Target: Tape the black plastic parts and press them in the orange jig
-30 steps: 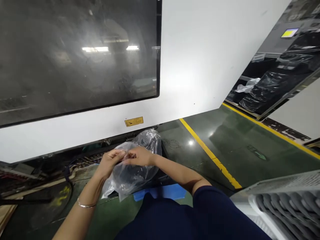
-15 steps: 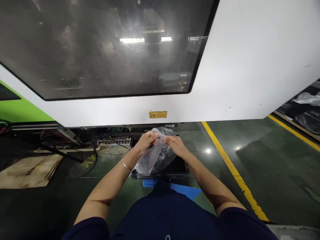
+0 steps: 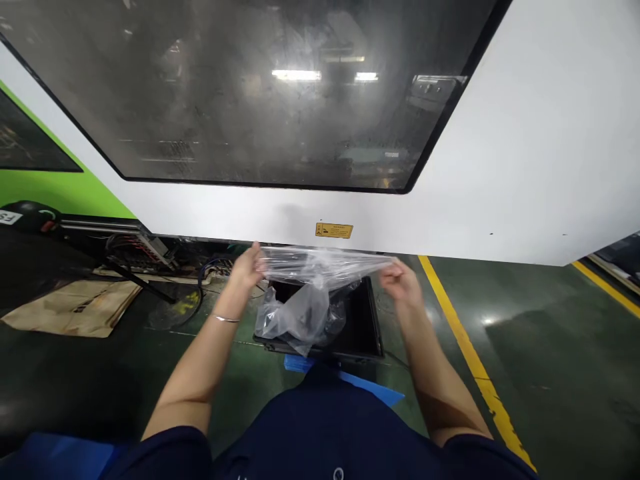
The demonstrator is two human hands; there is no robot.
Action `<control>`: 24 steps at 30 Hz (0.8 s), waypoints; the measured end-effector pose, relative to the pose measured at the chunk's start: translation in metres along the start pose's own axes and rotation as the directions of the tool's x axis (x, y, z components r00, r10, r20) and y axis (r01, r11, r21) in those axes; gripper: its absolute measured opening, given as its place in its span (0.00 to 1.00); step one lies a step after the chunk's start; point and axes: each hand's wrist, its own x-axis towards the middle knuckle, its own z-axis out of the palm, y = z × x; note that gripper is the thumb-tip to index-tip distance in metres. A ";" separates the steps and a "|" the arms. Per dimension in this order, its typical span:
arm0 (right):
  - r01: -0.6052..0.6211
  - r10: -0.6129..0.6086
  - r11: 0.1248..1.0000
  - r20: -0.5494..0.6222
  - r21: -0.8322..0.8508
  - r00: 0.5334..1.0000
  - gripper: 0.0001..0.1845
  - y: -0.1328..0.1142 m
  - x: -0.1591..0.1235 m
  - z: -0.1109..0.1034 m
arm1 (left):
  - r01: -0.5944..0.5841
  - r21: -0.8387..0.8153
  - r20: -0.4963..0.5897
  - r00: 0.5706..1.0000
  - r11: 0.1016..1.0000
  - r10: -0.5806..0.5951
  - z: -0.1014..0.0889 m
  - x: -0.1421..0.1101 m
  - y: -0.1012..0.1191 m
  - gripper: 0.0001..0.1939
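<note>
A clear plastic bag [image 3: 310, 293] is stretched wide between my two hands, its top edge pulled taut and the rest hanging down. My left hand [image 3: 249, 267] grips the bag's left end with closed fingers; a thin bracelet circles that wrist. My right hand [image 3: 400, 280] pinches the right end. The bag hangs over a black open bin [image 3: 363, 327] standing on the green floor just in front of me.
A big white machine housing [image 3: 525, 153] with a dark window [image 3: 250, 93] and a small yellow label [image 3: 334, 231] fills the upper view. Flattened cardboard [image 3: 75, 307] and cables lie at the left. A yellow floor line [image 3: 470, 353] runs at the right. Blue sheet [image 3: 345, 377] under the bin.
My hands, close together at the bag's mouth before, have drawn apart sideways and stretched the bag wide. The view has swung left, showing more of the machine's green side.
</note>
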 end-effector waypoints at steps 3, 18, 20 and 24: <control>0.174 -0.175 0.984 -0.044 -0.029 0.984 0.15 -0.023 -0.007 -0.011 | -0.215 -0.017 -0.055 0.975 0.976 0.214 -0.033 -0.008 0.024 0.24; 0.176 -0.330 0.656 -0.069 -0.734 0.941 0.32 0.199 -0.017 -0.014 | 0.135 -0.042 -0.136 0.981 0.990 -0.140 -0.001 -0.053 -0.173 0.14; 0.048 -0.139 0.734 -0.081 -0.678 0.987 0.32 0.203 -0.020 -0.018 | 0.039 -0.013 -0.086 0.995 0.999 -0.040 0.000 -0.057 -0.165 0.16; -0.107 0.105 0.853 -0.033 -0.511 0.994 0.19 0.198 -0.010 -0.025 | 0.003 -0.115 -0.085 0.996 0.993 -0.012 -0.003 -0.053 -0.142 0.17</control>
